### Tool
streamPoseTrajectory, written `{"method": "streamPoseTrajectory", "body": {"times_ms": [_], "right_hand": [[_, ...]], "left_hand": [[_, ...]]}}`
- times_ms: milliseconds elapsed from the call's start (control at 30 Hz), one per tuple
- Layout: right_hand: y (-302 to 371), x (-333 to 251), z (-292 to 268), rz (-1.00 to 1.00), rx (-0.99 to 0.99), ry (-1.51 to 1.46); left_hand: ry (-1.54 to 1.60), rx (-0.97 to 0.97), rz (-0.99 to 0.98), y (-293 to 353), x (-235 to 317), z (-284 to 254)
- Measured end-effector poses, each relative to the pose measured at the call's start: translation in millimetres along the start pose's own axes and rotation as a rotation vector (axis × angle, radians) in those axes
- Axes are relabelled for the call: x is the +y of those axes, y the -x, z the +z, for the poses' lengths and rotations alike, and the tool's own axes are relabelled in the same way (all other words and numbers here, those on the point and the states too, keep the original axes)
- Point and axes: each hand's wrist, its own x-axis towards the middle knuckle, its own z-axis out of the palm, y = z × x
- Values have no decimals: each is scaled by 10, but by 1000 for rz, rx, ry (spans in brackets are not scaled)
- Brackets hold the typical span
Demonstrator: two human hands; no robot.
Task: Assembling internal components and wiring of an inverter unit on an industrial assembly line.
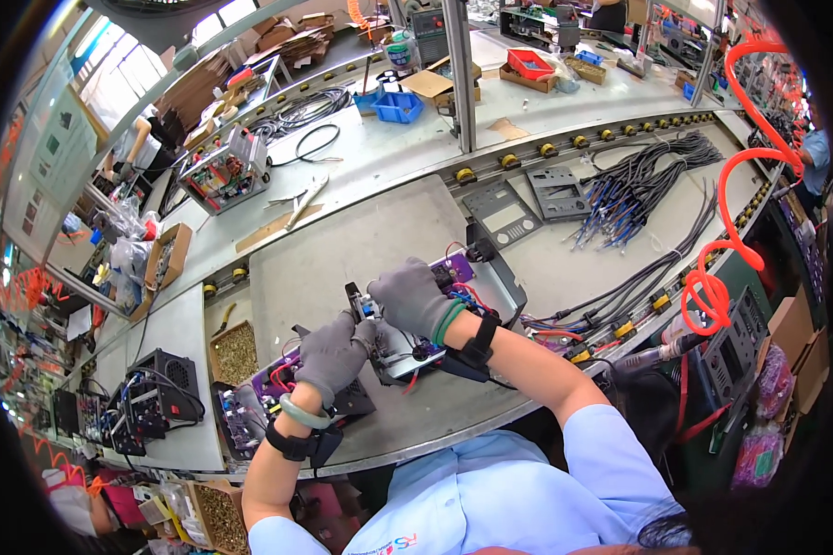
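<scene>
Both my hands wear grey gloves and meet over an opened metal chassis (399, 368) with circuit boards and loose wires. My left hand (333, 354) is closed at the chassis's left side, its fingertips beside a small silver part in the middle. My right hand (412, 301) is curled over the chassis, fingertips against a small black piece (353, 294) that stands up between the hands. What either hand pinches is hidden by the gloves. A purple board (459, 269) shows beyond my right hand. Left of my left wrist lies another unit (241, 416) with purple boards and wires.
Grey front panels (502, 214) and a bundle of black cables (657, 176) lie at the right. A box of screws (234, 353) and pliers (223, 319) sit at the left. A red coiled air hose (710, 294) hangs at the right. A blue bin (398, 107) stands behind.
</scene>
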Motion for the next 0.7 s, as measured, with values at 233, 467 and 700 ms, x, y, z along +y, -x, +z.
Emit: {"method": "streamPoseTrajectory", "body": {"times_ms": [233,467,700], "right_hand": [[-15,61,-3,42,30,-66],[15,103,-5,-21,105,-73],[10,112,26,-37,137,-104]], "left_hand": [[-25,-7,17,-16,-31,16],[4,-26,22,-29,-42,15],[35,-19,41,-19,-46,-7]]}}
